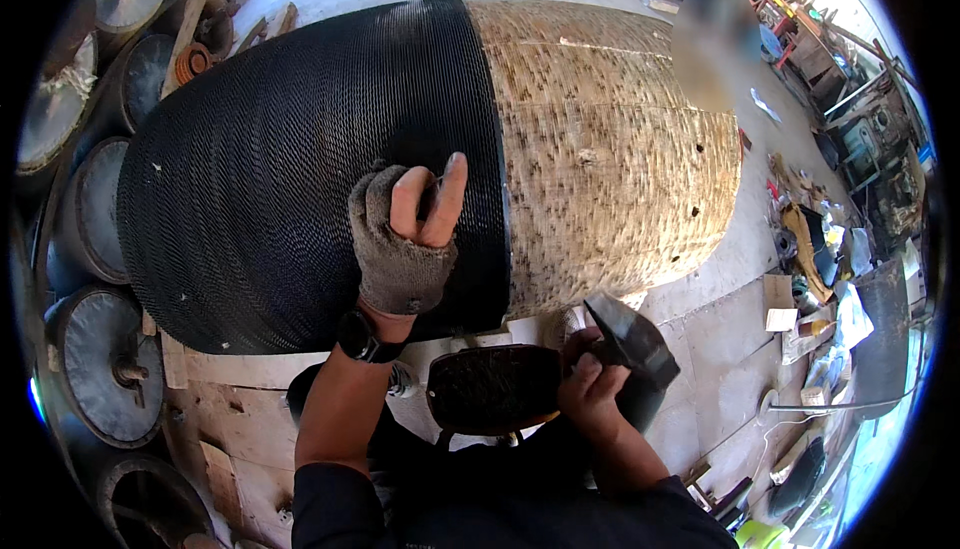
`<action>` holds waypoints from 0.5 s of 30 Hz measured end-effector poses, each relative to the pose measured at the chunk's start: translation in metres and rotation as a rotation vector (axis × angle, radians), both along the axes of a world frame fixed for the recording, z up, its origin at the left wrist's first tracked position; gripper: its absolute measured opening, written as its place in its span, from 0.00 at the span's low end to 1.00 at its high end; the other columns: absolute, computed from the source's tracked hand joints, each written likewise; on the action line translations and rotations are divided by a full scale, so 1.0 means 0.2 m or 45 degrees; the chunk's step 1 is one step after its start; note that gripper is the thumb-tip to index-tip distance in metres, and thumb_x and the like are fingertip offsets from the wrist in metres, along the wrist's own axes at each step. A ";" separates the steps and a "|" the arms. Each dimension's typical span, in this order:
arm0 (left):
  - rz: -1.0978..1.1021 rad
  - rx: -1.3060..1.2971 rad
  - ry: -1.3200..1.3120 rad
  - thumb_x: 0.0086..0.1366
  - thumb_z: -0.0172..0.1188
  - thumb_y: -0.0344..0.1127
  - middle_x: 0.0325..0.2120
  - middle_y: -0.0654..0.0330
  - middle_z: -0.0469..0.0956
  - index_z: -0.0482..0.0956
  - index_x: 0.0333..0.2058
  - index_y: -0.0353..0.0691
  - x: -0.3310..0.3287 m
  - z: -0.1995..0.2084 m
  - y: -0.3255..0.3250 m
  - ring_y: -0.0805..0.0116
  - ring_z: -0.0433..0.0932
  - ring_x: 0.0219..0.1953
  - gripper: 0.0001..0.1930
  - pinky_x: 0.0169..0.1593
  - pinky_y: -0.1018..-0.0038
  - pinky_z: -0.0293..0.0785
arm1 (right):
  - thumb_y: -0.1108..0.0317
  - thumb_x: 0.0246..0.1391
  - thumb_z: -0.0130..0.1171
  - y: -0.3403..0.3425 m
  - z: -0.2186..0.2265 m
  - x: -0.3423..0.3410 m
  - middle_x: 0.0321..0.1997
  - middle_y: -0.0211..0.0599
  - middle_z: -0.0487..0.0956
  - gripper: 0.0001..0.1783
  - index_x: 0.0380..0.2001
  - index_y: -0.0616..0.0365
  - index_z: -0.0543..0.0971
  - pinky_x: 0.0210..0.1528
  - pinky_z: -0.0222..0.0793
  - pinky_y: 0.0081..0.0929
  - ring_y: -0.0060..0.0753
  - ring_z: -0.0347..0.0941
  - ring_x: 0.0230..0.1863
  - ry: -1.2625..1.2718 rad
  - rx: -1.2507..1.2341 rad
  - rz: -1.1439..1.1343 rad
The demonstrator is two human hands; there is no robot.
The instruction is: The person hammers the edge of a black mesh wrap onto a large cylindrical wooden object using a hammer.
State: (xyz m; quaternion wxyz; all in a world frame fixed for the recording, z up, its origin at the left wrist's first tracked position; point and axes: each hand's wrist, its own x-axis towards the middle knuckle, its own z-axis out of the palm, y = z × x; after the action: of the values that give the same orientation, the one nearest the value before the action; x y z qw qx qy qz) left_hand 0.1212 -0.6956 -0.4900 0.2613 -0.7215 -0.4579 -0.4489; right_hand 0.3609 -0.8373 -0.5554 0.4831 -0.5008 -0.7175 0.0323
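Observation:
A big barrel-shaped drum lies across the view. Finely ribbed black sheeting [270, 179] covers its left part, and its right part is a bare tan surface [600, 159] dotted with dark marks. My left hand [405, 244], in a grey knit glove with bare fingertips, rests over the sheeting near its right edge. Its fingers are curled, thumb pointing away from me; whatever they hold is hidden. Low in front of the bare part, my right hand [592, 389] grips a dark metal hammer [635, 342], its blocky head tilted and its handle mostly hidden.
Between my arms sits a dark, shallow tray or stool top [495, 389]. Several round metal-faced drums [108, 364] line the left side. Tools, cardboard and scraps [815, 249] clutter the right. Another person, blurred [712, 39], is beyond the drum's far right end.

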 end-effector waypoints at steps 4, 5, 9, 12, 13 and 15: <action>-0.023 0.018 -0.009 0.54 0.63 0.22 0.39 0.60 0.73 0.78 0.56 0.50 -0.01 -0.03 0.00 0.60 0.75 0.40 0.29 0.45 0.59 0.74 | 0.69 0.65 0.47 0.05 0.08 -0.07 0.30 0.40 0.76 0.08 0.40 0.65 0.69 0.30 0.71 0.44 0.42 0.73 0.26 -0.071 -0.768 -0.204; -0.029 0.047 -0.016 0.54 0.63 0.22 0.39 0.60 0.74 0.78 0.55 0.49 -0.01 -0.03 0.01 0.60 0.75 0.40 0.28 0.45 0.58 0.74 | 0.71 0.63 0.50 0.02 0.09 -0.06 0.29 0.45 0.77 0.09 0.43 0.66 0.70 0.30 0.73 0.44 0.46 0.75 0.26 -0.001 -0.643 -0.149; -0.055 0.083 -0.035 0.55 0.64 0.24 0.40 0.59 0.74 0.78 0.49 0.46 -0.02 0.00 0.02 0.58 0.76 0.42 0.22 0.47 0.55 0.74 | 0.73 0.62 0.44 -0.03 0.11 -0.04 0.22 0.38 0.74 0.09 0.38 0.67 0.72 0.28 0.70 0.34 0.32 0.72 0.25 0.048 -0.123 -0.004; -0.075 0.069 -0.061 0.55 0.64 0.25 0.41 0.58 0.75 0.78 0.47 0.44 -0.01 0.00 0.02 0.57 0.76 0.43 0.19 0.48 0.54 0.74 | 0.73 0.59 0.50 0.04 0.12 -0.05 0.23 0.44 0.74 0.08 0.39 0.69 0.70 0.31 0.71 0.43 0.42 0.76 0.28 -0.172 -0.365 -0.103; -0.085 0.086 -0.065 0.55 0.63 0.26 0.41 0.58 0.75 0.78 0.47 0.44 0.00 0.00 0.02 0.57 0.76 0.43 0.18 0.48 0.54 0.74 | 0.73 0.57 0.53 0.06 0.15 -0.11 0.23 0.47 0.74 0.09 0.38 0.69 0.70 0.32 0.71 0.47 0.47 0.77 0.29 -0.173 -0.632 -0.270; -0.091 0.119 -0.089 0.55 0.63 0.26 0.42 0.57 0.75 0.78 0.47 0.44 0.00 -0.02 0.03 0.56 0.76 0.43 0.18 0.49 0.53 0.73 | 0.72 0.59 0.56 0.06 0.11 -0.09 0.25 0.52 0.76 0.10 0.39 0.69 0.71 0.32 0.72 0.46 0.53 0.78 0.29 0.005 -0.502 -0.187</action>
State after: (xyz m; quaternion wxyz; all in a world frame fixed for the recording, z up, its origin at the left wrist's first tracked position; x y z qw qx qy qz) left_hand 0.1208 -0.6893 -0.4941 0.2623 -0.7083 -0.4191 -0.5037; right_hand 0.3419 -0.8253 -0.5338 0.3783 -0.6366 -0.6578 0.1376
